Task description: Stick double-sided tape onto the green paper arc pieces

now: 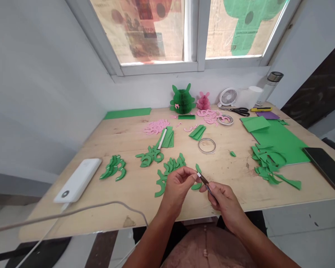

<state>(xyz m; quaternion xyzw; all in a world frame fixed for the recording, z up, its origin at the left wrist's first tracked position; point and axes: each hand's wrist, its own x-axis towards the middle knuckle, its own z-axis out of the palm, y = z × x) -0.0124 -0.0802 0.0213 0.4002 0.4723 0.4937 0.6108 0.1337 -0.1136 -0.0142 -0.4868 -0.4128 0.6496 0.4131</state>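
My right hand (225, 201) grips a narrow dark metal tool (205, 181) that looks like tweezers, pointing up and left. A small white piece (199, 174), perhaps tape, is at its tip. My left hand (180, 185) is closed in a pinch at that white piece; its fingertips partly hide what they hold. Green curved paper pieces (160, 188) lie beside and partly behind the left hand. Another green cutout (197, 185) shows on the table just behind the fingertips.
Beyond my hands lie a tape ring (207, 145), a white pen-like stick (162, 139) and pink cutouts (157, 127). Green scraps (269, 162) and a phone (325, 167) are right; a power bank (78, 180) is left. Black-handled scissors (240, 111) lie near the fan (228, 96).
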